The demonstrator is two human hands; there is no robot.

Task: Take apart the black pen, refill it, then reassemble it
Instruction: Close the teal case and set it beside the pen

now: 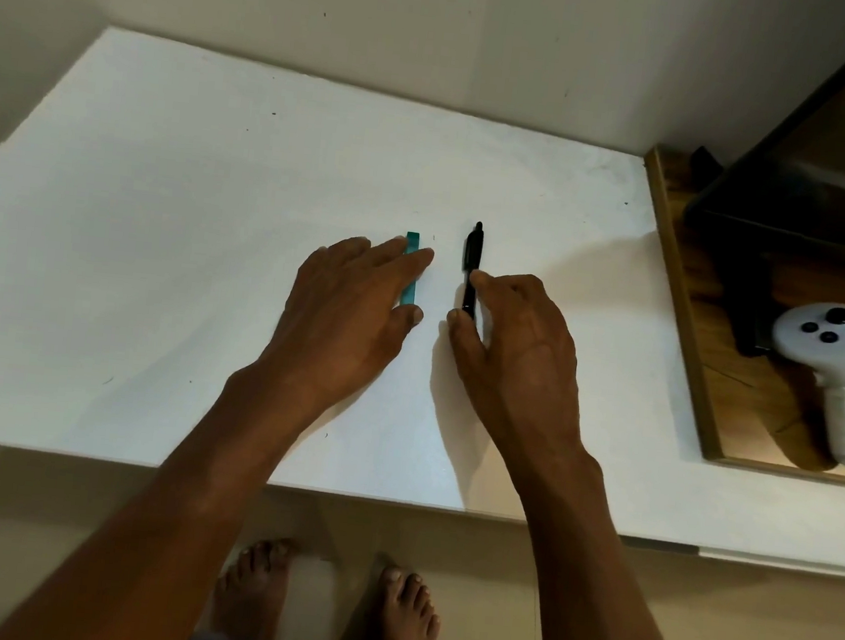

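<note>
The black pen (473,252) lay near the middle of the white table (159,243), pointing toward 12 o'clock. Its near end was hidden behind the right hand (515,349), which pinched the barrel between thumb and curled forefinger. Any print on the pen was too small to read. At 9 o'clock of the pen, the left hand (349,307) lay flat, fingers straight and close together, covering most of a teal strip (409,290); what the strip was could not be told. At 3 o'clock a white controller (835,349) rested on a wooden tray (691,345), both cut off by the frame edge.
</note>
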